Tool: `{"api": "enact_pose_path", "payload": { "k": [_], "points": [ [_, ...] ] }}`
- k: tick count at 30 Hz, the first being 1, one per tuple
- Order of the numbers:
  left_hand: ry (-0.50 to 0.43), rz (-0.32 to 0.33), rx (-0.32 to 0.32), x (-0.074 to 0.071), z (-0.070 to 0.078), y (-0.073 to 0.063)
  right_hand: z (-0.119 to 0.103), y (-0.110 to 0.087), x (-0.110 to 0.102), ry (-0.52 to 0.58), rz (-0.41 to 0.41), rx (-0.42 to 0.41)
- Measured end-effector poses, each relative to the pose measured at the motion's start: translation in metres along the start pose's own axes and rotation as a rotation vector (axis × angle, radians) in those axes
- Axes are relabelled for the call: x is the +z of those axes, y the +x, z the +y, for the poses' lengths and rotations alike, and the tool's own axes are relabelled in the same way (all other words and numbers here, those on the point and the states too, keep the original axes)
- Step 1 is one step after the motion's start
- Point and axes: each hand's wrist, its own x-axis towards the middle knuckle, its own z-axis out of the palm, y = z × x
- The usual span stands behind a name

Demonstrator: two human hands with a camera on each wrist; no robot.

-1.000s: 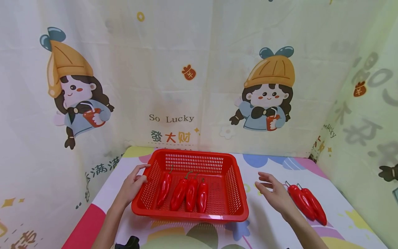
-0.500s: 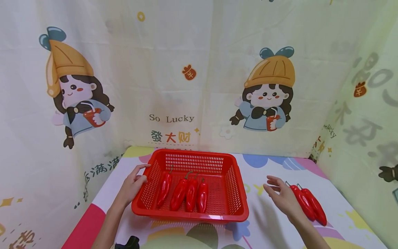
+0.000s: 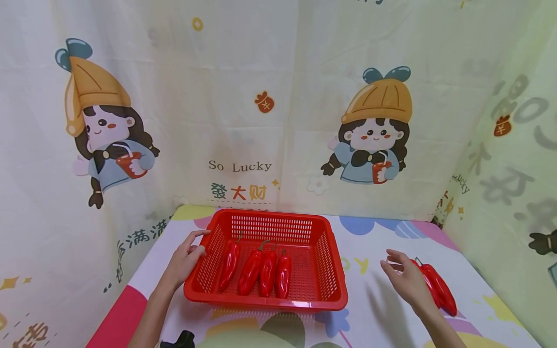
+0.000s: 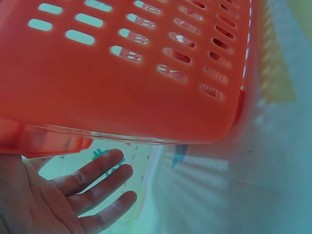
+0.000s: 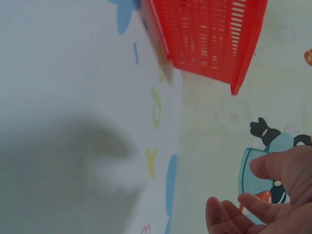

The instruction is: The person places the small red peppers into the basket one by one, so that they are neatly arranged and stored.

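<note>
Red chili peppers (image 3: 250,275), several of them with green stems, lie side by side in the left half of a red plastic basket (image 3: 304,304). My left hand (image 3: 184,261) rests at the basket's left rim, index finger and thumb at the edge. In the left wrist view, three fingers (image 4: 100,200) extend loosely outside the basket wall, below the rim. Over the table, right of the basket, my right hand (image 3: 406,278) is raised with loosely bent fingers and nothing in it. Two more red chili peppers (image 3: 443,290) lie just beyond it, one partly hidden by the hand.
A patterned cloth (image 3: 365,333) covers the table. Printed curtains (image 3: 296,121) rise behind and at both sides. A small black object (image 3: 184,338) shows at the bottom edge near my left forearm.
My right hand has moved right, away from the basket and toward the two peppers on the table, now covering part of one. The left hand and basket have stayed put.
</note>
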Motion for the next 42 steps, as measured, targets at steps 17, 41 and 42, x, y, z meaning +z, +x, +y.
{"api": "enact_pose_path", "payload": {
  "k": [17, 41, 42],
  "points": [
    [-0.002, -0.002, -0.002, 0.000, -0.003, 0.002, 0.024, 0.006, -0.012, -0.104, 0.052, 0.040],
    [-0.008, -0.005, -0.003, 0.000, -0.001, 0.002, 0.067, 0.017, -0.020, -0.212, 0.211, -0.034],
    [-0.007, -0.004, -0.003, 0.000, -0.001, 0.002, 0.069, 0.018, -0.020, -0.214, 0.214, -0.037]
  ]
}}
